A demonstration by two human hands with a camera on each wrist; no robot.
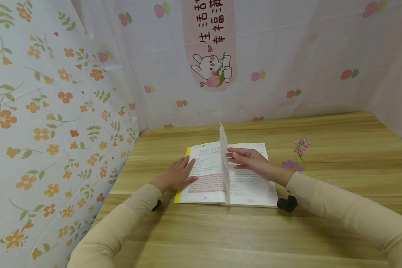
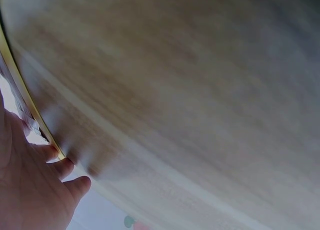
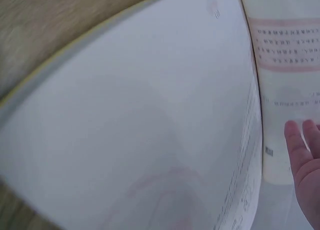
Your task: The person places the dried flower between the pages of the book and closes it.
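An open book (image 1: 206, 167) with a yellow cover edge lies on the wooden table, one leaf (image 1: 223, 160) standing upright near its middle fold. My left hand (image 1: 175, 175) rests flat on the left page, fingers spread. In the left wrist view this hand (image 2: 35, 185) is at the book's yellow edge (image 2: 30, 100). Over the right page (image 1: 254, 186), my right hand (image 1: 251, 160) has its extended fingertips against the raised leaf. The right wrist view shows two straight fingers of that hand (image 3: 305, 165) beside printed text, with a large pale page (image 3: 140, 115) to their left.
On the table (image 1: 221, 238), a pink flower sprig (image 1: 301, 146) and a purple flower (image 1: 292, 166) lie right of the book. A dark wrist device (image 1: 287, 204) sits below the right wrist. Floral cloth (image 1: 53, 111) hangs at the left, and a rabbit-print cloth (image 1: 271, 56) behind.
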